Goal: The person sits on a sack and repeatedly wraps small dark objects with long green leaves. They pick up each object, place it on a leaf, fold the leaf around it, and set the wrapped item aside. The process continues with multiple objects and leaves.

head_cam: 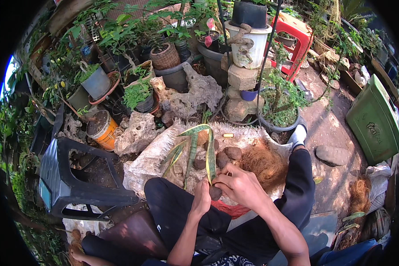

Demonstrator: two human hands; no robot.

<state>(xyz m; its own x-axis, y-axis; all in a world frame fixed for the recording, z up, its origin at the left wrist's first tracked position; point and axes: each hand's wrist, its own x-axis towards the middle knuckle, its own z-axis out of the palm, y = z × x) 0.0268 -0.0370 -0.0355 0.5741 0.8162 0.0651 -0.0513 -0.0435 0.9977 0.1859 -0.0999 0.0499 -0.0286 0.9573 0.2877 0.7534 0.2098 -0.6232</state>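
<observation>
Close above my lap, a dark soil ball [215,193] sits between my hands. A snake plant leaf with yellow edges [211,159] rises from its top, its upper part folded over. My left hand [202,198] grips the ball from the left side. The thumb and fingers of my right hand [237,184] pinch the leaf's base where it meets the soil. Just beyond lie several more soil balls [233,153] and a heap of brown coconut fibre [264,164]. They rest on a frayed woven sack [141,171]. Other snake plant leaves [192,154] lie left of the held one.
A dark plastic stool [93,189] lies on its side at left. Pitted rocks [136,133] and potted plants line the far side. At right are a flat stone [332,155] and a green plastic bin [374,119]. Another person's hand [76,254] shows at lower left.
</observation>
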